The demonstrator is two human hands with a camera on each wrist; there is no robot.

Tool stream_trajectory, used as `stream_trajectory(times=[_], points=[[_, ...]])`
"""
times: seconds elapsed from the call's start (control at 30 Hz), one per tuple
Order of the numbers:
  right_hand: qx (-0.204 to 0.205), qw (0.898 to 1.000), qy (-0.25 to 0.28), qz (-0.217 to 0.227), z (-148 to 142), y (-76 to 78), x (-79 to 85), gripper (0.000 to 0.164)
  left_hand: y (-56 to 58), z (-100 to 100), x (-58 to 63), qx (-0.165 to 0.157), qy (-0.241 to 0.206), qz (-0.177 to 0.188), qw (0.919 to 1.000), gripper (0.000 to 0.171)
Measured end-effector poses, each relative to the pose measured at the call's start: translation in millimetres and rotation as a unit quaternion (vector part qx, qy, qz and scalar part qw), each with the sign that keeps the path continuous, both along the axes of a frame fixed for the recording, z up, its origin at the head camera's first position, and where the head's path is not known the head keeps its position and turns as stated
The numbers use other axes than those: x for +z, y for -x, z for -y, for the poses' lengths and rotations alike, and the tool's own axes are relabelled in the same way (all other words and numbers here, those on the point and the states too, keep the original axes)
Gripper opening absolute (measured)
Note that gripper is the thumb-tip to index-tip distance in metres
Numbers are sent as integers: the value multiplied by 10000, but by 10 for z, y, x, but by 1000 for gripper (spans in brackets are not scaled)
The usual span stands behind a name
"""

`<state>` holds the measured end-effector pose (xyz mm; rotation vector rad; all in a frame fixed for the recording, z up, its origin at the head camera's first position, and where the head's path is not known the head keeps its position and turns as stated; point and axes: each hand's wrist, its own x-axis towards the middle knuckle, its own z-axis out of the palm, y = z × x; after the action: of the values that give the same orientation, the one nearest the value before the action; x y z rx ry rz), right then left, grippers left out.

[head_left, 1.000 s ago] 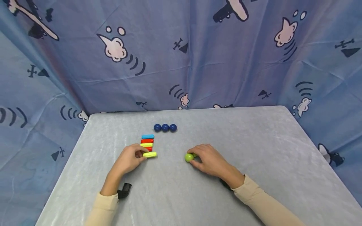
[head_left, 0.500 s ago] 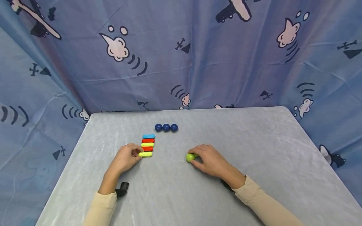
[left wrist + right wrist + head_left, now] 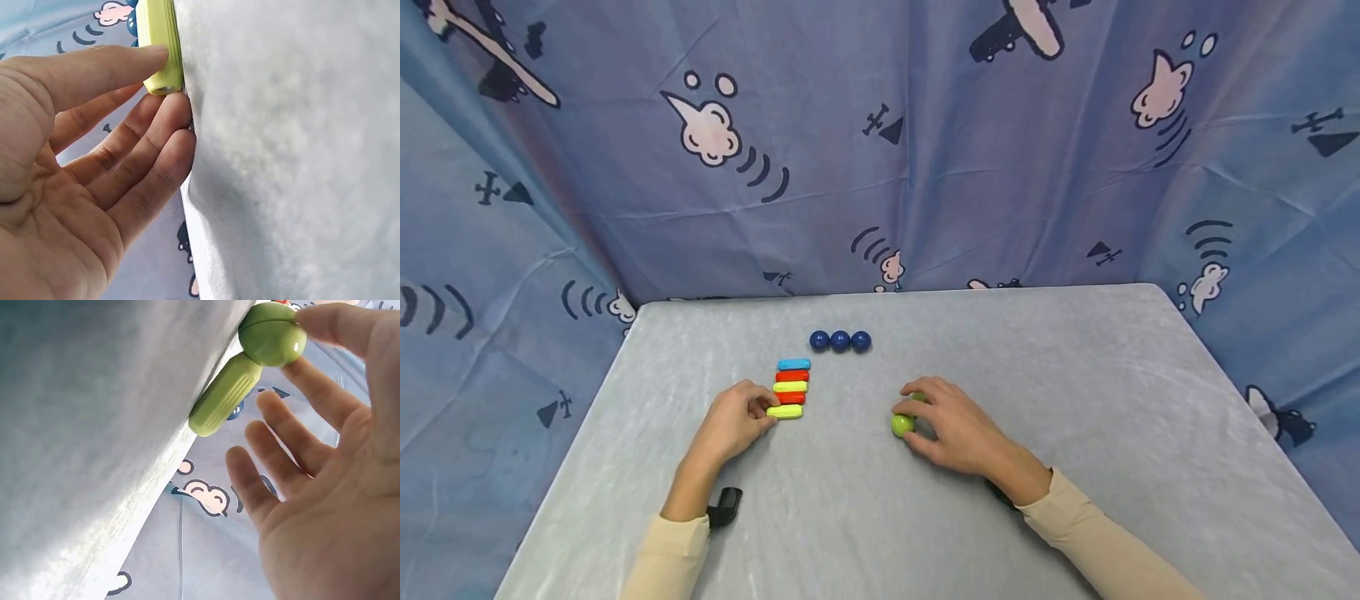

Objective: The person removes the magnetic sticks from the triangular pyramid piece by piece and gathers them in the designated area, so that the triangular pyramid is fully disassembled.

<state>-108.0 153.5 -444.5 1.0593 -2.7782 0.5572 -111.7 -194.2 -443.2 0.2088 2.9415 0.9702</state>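
My left hand (image 3: 735,419) pinches a yellow ridged rod (image 3: 785,412) by its left end, thumb on top in the left wrist view. This rod lies at the near end of a column of short rods: red (image 3: 791,398), yellow (image 3: 791,387), red and light blue (image 3: 793,364). To the right, my right hand (image 3: 958,425) holds a green ball (image 3: 902,426) between thumb and index finger. A green ridged rod (image 3: 225,394) meets the ball in the right wrist view; fingers mostly hide it from the head. The other right fingers are spread loosely.
Three dark blue balls (image 3: 840,341) sit in a touching row behind the rods. A grey cloth covers the table (image 3: 1075,358). A blue patterned curtain (image 3: 820,208) hangs along its back and sides.
My left hand has drawn the near yellow rod leftward, roughly in line with the column. My right index finger has shifted nearer, and green now shows behind it; the ball has barely moved.
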Motion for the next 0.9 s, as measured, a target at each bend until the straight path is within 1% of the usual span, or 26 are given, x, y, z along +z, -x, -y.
stream_trajectory(times=[0.1, 0.23, 0.37, 0.6, 0.67, 0.73, 0.9], points=[[172, 9998, 59, -82, 5, 3, 0, 28, -8, -12, -4, 23, 43, -50, 10000, 16], [444, 9988, 136, -141, 15, -7, 1, 25, -20, -18, -7, 78, 89, -8, 9999, 16], [561, 9982, 163, -107, 27, -17, 4, 20, -31, -21, -7, 130, 61, 12, 9999, 16], [790, 9966, 185, -105, 44, -23, -1, 22, -40, -26, -23, 241, 18, 49, 9997, 16], [729, 9971, 195, -107, 46, -18, 0, 25, -36, -29, -22, 260, 6, 62, 9996, 16], [570, 9982, 164, -52, 50, -10, 1, 28, -29, -29, -22, 257, -5, 54, 9997, 16], [-22, 9995, -70, 300, 31, -1, 31, 31, -15, -32, -11, 264, -8, 45, 9996, 15]])
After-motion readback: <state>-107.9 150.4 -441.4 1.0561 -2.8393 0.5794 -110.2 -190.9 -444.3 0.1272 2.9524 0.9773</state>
